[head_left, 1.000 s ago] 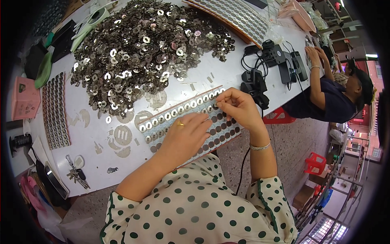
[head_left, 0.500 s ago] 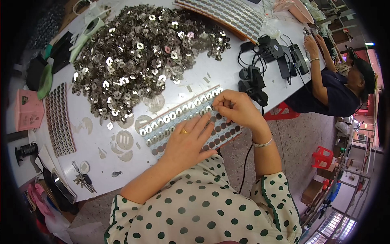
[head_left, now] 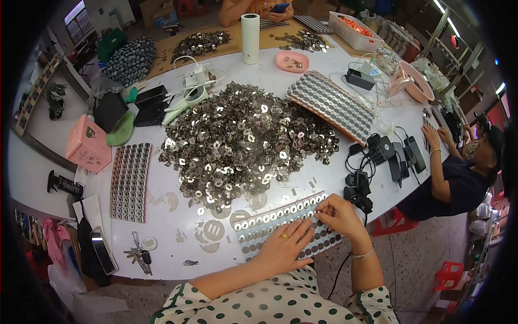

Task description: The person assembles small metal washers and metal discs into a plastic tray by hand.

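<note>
A light-blue tray (head_left: 262, 227) holds rows of small round metal pieces, the far rows bright and ring-like, the near ones dark discs. My left hand (head_left: 284, 243) lies flat over its middle, fingers stretched out, with a ring on one finger. At the tray's right end my right hand (head_left: 339, 217) has thumb and fingertips pinched together just above the rows. Whatever is between those fingertips is too small to make out. Beyond the tray rises a large heap of loose metal washer-like pieces (head_left: 232, 143).
Another filled tray (head_left: 130, 182) lies left; a larger one (head_left: 332, 100) leans by the heap. Black adapters and cables (head_left: 357, 189) sit right, keys (head_left: 141, 256) near left. A white tumbler (head_left: 250, 39) and pink dish (head_left: 292, 61) stand farther back. A co-worker (head_left: 458, 175) sits right; another person's hand holds a phone.
My view has tilted upward, so the table's far side now shows and everything sits lower in the picture. My hands stay at the same places on the tray.
</note>
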Motion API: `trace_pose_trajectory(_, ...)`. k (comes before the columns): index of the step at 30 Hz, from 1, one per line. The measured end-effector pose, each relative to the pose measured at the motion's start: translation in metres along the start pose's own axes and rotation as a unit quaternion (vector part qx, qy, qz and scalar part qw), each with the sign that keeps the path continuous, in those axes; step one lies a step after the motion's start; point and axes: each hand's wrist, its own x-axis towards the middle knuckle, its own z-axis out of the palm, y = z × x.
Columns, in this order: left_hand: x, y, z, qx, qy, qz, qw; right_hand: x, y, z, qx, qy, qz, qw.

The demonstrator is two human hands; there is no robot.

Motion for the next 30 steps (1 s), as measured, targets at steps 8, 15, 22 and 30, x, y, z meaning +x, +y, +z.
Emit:
trace_pose_trajectory(8,0.001,-0.005,-0.001,-0.014,-0.003,0.0,1.0,0.003,-0.008,0.001,-0.11,0.021,-0.072,0.991)
trace_pose_trajectory(15,0.001,-0.003,-0.001,-0.012,-0.006,0.008,1.0,0.022,-0.03,0.027,-0.196,0.072,-0.246,0.947)
trace_pose_trajectory(22,0.0,0.002,0.001,-0.003,-0.009,-0.002,1.0,0.064,-0.031,0.054,-0.263,0.0,-0.324,0.909)
trace_pose_trajectory(30,0.001,0.001,-0.004,-0.002,-0.02,-0.016,1.0,0.074,-0.033,0.055,-0.226,-0.032,-0.3,0.926)
